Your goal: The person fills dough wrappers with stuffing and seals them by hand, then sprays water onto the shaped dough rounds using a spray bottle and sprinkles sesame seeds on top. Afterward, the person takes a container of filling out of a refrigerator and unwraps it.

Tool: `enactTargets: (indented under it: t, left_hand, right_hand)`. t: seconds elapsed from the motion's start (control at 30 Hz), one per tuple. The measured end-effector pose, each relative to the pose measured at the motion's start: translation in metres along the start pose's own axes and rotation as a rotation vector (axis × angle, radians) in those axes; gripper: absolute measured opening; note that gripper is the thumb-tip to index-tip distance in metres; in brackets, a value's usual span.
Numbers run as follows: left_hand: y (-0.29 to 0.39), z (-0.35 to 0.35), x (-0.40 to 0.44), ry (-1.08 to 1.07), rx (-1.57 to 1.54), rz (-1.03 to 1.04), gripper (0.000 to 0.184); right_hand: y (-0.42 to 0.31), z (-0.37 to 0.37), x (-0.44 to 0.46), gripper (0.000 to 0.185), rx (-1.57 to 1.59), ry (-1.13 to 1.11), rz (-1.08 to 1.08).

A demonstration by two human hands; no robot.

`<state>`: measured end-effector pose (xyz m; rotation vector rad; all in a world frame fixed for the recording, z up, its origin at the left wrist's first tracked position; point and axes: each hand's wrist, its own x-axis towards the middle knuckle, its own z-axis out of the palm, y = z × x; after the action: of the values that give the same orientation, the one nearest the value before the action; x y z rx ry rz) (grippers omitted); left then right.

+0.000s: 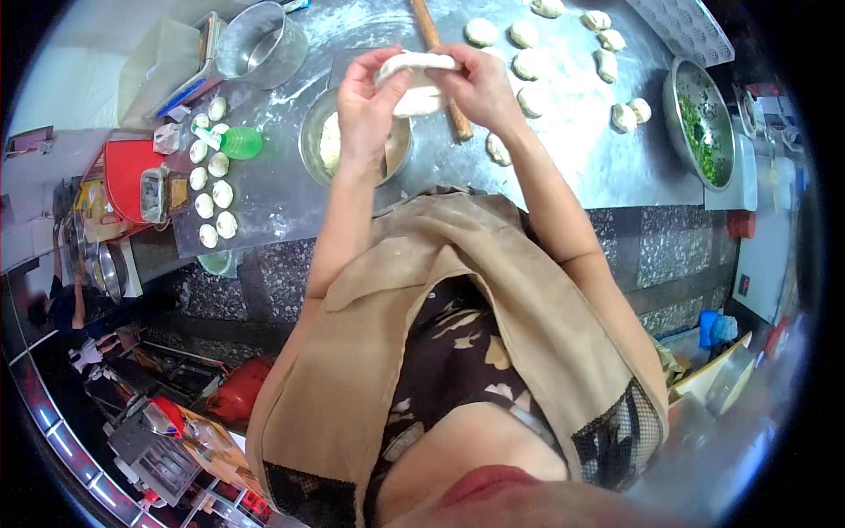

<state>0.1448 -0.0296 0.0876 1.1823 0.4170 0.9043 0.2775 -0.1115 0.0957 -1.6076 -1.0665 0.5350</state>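
Observation:
A flattened piece of white dough [421,103] is stretched between my two hands above the steel table. My left hand [370,92] pinches its left edge with the thumb in front. My right hand [480,84] grips the other edge, fingers curled behind it. Under the dough lies a wooden rolling pin [426,22], partly covered by it. Below my left hand stands a metal bowl [307,145] with a pale filling [330,143] inside, partly hidden by my wrist. Several dough balls [528,64] lie to the right of my right hand.
Filled rounds [223,194] line the table's left end, beside a green spray bottle [240,143]. An empty metal pot [261,46] stands at the back left. A large bowl [676,114] of chopped greens [698,136] sits at the right edge. Flour dusts the steel table [581,158].

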Motion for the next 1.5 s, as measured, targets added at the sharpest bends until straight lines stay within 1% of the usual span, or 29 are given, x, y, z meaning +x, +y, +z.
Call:
enactTargets:
  t: [0.03, 0.07, 0.13, 0.17, 0.23, 0.27, 0.3, 0.33, 0.4, 0.47, 0.5, 0.53, 0.6, 0.63, 0.67, 0.73, 0.8, 0.87, 0.9, 0.97, 1.0, 1.07, 1.13, 1.17, 1.2, 1.27, 1.33, 1.43, 1.5]
  left_hand:
    - [0.015, 0.003, -0.001, -0.055, 0.19, -0.021, 0.027]
    - [0.024, 0.001, 0.002, -0.051, 0.192, -0.023, 0.027]
    - [0.034, -0.003, 0.006, -0.209, 0.769, -0.167, 0.029]
    - [0.032, -0.002, 0.005, -0.11, 0.642, -0.097, 0.031]
    - [0.024, -0.005, 0.006, -0.068, 0.538, -0.029, 0.034]
    - [0.018, -0.005, 0.005, -0.029, 0.433, 0.021, 0.037]
    - [0.019, -0.002, 0.003, -0.06, 0.34, -0.009, 0.035]
    - [0.021, 0.001, 0.0, -0.063, 0.339, -0.021, 0.035]
    - [0.027, 0.005, -0.001, -0.103, 0.71, -0.009, 0.031]
    - [0.021, 0.001, 0.004, -0.066, 0.721, -0.068, 0.029]
    - [0.02, 0.003, 0.005, -0.03, 0.606, -0.017, 0.03]
    - [0.018, 0.005, 0.006, 0.008, 0.489, 0.033, 0.031]
    - [0.02, 0.017, -0.001, 0.038, 0.349, -0.007, 0.031]
    - [0.021, 0.021, -0.006, 0.054, 0.215, -0.061, 0.031]
    - [0.015, 0.017, -0.006, 0.049, 0.216, -0.075, 0.031]
    - [0.003, 0.002, 0.003, 0.011, 0.318, -0.045, 0.03]
    - [0.0, -0.001, 0.006, -0.008, 0.325, -0.009, 0.03]
    - [-0.003, 0.002, 0.005, 0.052, -0.007, -0.019, 0.03]
    - [-0.005, 0.002, 0.003, 0.056, -0.006, -0.025, 0.03]
    - [-0.009, 0.001, -0.001, 0.095, 0.17, -0.121, 0.028]
    - [-0.015, -0.003, 0.0, 0.101, 0.169, -0.122, 0.028]
    - [-0.028, -0.015, 0.0, 0.2, -0.002, -0.165, 0.027]
    - [-0.024, -0.016, -0.003, 0.284, -0.066, -0.166, 0.026]
    - [-0.024, -0.017, -0.007, 0.361, -0.131, -0.171, 0.024]
    - [-0.028, -0.022, -0.01, 0.397, -0.149, -0.17, 0.024]
    - [-0.039, -0.041, -0.012, 0.323, -0.142, -0.14, 0.026]
    - [-0.035, -0.067, -0.019, 0.467, -0.236, -0.218, 0.026]
    - [-0.035, -0.119, -0.038, 0.589, -0.353, -0.233, 0.031]
    - [-0.034, -0.157, -0.049, 0.608, -0.423, -0.256, 0.043]
  right_hand:
    - [-0.004, -0.005, 0.003, 0.017, -0.101, -0.013, -0.117]
    - [-0.007, -0.008, 0.004, 0.016, -0.2, -0.028, -0.231]
    - [-0.013, -0.008, 0.005, 0.019, -0.211, -0.11, -0.244]
    - [-0.018, -0.003, 0.003, 0.02, -0.044, -0.011, -0.2]
    - [-0.012, 0.007, 0.004, 0.026, 0.199, 0.114, -0.132]
    - [-0.01, 0.005, 0.006, 0.026, 0.196, 0.113, -0.132]
    - [-0.01, 0.002, 0.005, 0.025, -0.036, 0.073, -0.232]
    - [-0.009, 0.0, 0.003, 0.024, -0.268, 0.031, -0.325]
    - [-0.007, 0.0, 0.002, 0.023, -0.238, 0.014, -0.371]
    - [-0.009, 0.001, 0.004, 0.023, -0.178, 0.06, -0.375]
    - [-0.019, 0.001, 0.0, 0.022, -0.04, 0.076, -0.267]
    - [-0.019, 0.0, 0.001, 0.022, -0.043, 0.07, -0.277]
    - [-0.014, -0.003, -0.001, 0.022, -0.112, 0.011, -0.088]
    - [-0.011, -0.001, -0.002, 0.02, -0.213, 0.047, -0.215]
    - [-0.008, 0.002, -0.003, 0.02, -0.212, 0.05, -0.201]
    - [-0.008, 0.005, -0.001, 0.02, -0.24, 0.065, -0.35]
    - [-0.014, 0.008, -0.004, 0.019, -0.167, 0.066, -0.299]
    - [-0.009, 0.015, -0.007, 0.018, 0.174, 0.143, -0.077]
    - [-0.004, 0.008, -0.005, 0.017, -0.113, 0.012, -0.005]
    - [0.006, 0.017, -0.008, 0.018, -0.125, 0.051, -0.084]
    - [0.01, 0.021, -0.008, 0.019, -0.139, 0.089, -0.182]
    - [0.02, 0.031, -0.008, 0.02, -0.161, 0.078, -0.198]
    - [0.034, 0.05, -0.007, 0.02, 0.407, 0.185, 0.03]
    - [0.049, 0.059, -0.008, 0.024, 0.301, 0.177, 0.068]
    - [0.058, 0.064, -0.006, 0.024, 0.287, 0.14, 0.075]
    - [0.069, 0.075, -0.004, 0.03, 0.323, -0.17, 0.229]
    - [0.046, 0.086, -0.008, 0.021, 0.288, -0.266, 0.264]
    - [0.038, 0.095, -0.005, 0.017, 0.144, -0.415, 0.245]
    - [0.08, 0.108, 0.001, 0.024, -0.493, -0.257, -0.315]
